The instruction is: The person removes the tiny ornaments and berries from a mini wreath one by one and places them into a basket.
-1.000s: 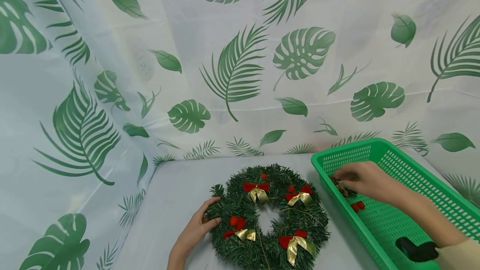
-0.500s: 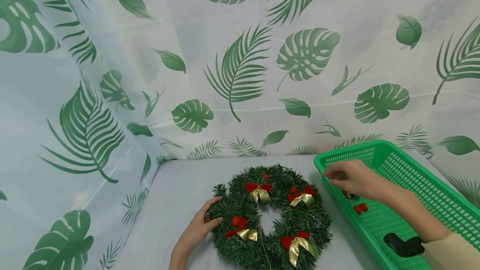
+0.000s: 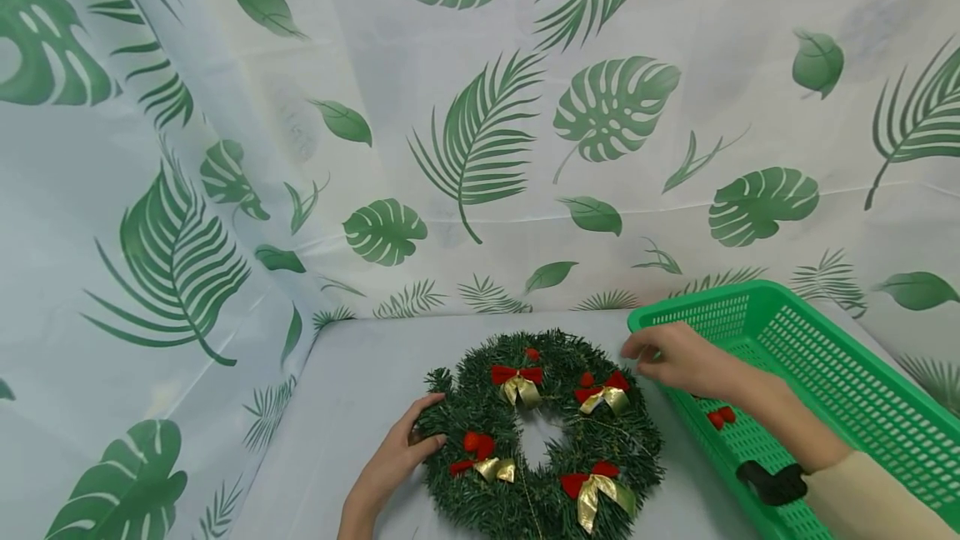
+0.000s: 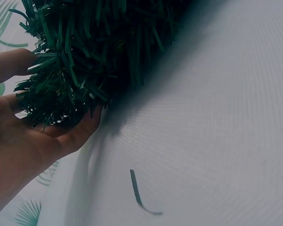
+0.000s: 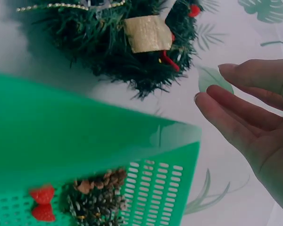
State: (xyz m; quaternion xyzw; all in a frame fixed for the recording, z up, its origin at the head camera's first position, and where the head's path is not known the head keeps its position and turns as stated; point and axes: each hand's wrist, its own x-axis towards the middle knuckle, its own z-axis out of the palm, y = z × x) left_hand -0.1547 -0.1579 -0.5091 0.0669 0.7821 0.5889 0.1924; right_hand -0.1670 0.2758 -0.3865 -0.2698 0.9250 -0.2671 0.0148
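Observation:
A green tinsel Christmas wreath (image 3: 609, 444) lies on the white-covered table. Red-and-gold bows (image 3: 517, 386) and red berries (image 3: 472, 442) decorate it. My left hand (image 3: 392, 458) grips its left edge, thumb on one side and fingers under the greenery, as the left wrist view shows. My right hand (image 3: 678, 355) is over the left rim of the green plastic basket (image 3: 840, 357), near the wreath's upper right. In the right wrist view its fingers (image 5: 226, 110) and thumb are spread apart, with nothing visible between them.
Inside the basket lie pine cones (image 5: 96, 197) and a small red piece shaped like a bow (image 5: 42, 202). A loose green strand (image 4: 137, 190) is on the table near my left hand. Leaf-printed sheeting (image 3: 465, 148) stands behind and at the left.
My right hand has risen from the pine cones in the basket and moved left over the rim toward the wreath. My left hand keeps its grip on the wreath.

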